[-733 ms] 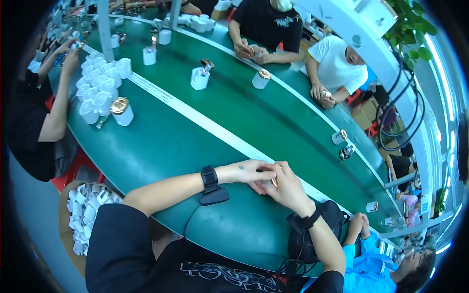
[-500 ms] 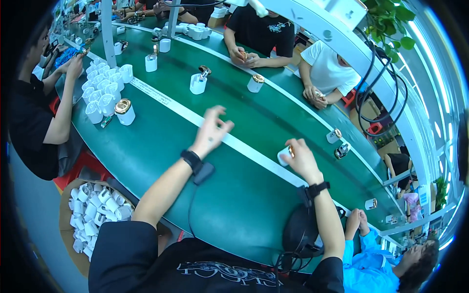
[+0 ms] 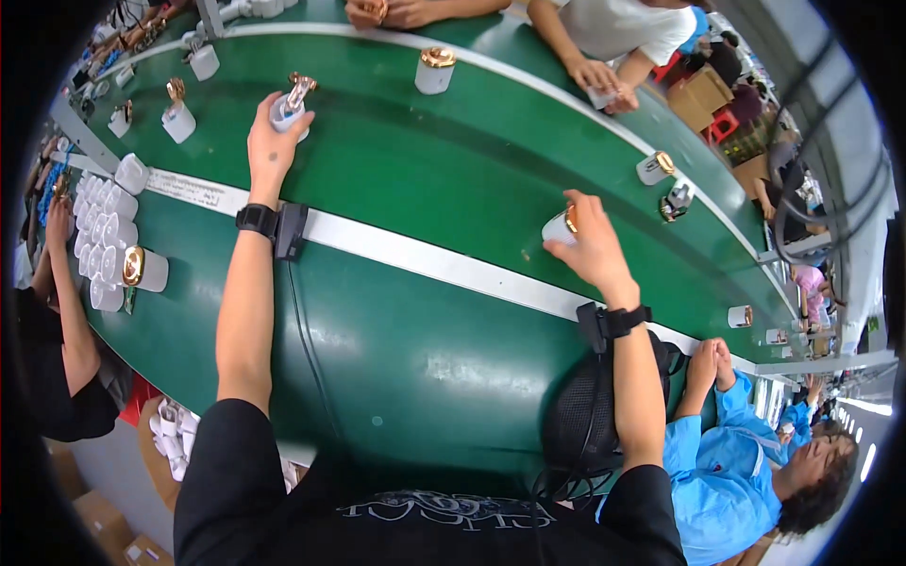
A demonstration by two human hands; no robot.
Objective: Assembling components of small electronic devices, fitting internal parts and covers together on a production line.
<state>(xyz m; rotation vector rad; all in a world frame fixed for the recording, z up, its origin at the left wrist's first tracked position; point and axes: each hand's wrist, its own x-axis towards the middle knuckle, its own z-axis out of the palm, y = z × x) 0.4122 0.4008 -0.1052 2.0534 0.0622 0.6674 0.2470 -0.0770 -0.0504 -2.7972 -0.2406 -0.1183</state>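
My left hand (image 3: 268, 151) reaches to the far left part of the green surface. Its fingers and thumb wrap round a white plastic housing (image 3: 286, 115) with a shiny copper-coloured fitting standing up from its top. My right hand (image 3: 599, 247) is right of the middle, its thumb and fingers closed about a white housing with a gold-coloured lid (image 3: 559, 228). The palm hides part of that piece. Another gold-lidded white housing (image 3: 434, 72) stands on the surface between the hands, farther back. Both wrists wear black bands.
Nested white housings (image 3: 106, 236) cluster at the left, beside a gold-lidded one (image 3: 146, 269). A white strip (image 3: 425, 253) crosses the green surface (image 3: 425, 377). A black mesh bag (image 3: 578, 415) lies by my right forearm. Co-workers sit opposite and at both sides; a carton holds white parts (image 3: 172, 439).
My left hand has moved forward and left, from empty above the strip to gripping the housing with the copper fitting. My right hand stays at its gold-lidded housing. The view has shifted.
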